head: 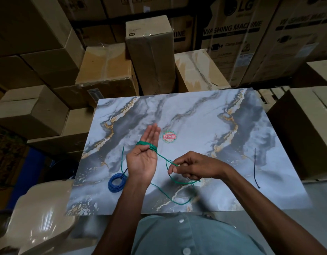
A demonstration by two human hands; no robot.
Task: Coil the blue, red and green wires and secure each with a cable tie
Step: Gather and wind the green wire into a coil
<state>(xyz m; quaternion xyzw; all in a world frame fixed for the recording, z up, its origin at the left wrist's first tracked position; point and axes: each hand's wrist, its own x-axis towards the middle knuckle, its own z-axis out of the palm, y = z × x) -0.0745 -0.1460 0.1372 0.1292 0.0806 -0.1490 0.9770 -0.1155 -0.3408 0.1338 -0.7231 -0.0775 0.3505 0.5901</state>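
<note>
Green wire (147,144) wraps several turns around our left hand (143,159), fingers straight, palm up above the table (195,115). Our right hand (188,167) pinches its loose run just beside. The blue coil (116,182) lies by our left wrist.

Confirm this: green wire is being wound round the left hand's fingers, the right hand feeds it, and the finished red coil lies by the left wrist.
One error: the coil by the left wrist is blue, not red, as the head view shows. The green wire does wrap the left hand, fed by the right hand.
</note>
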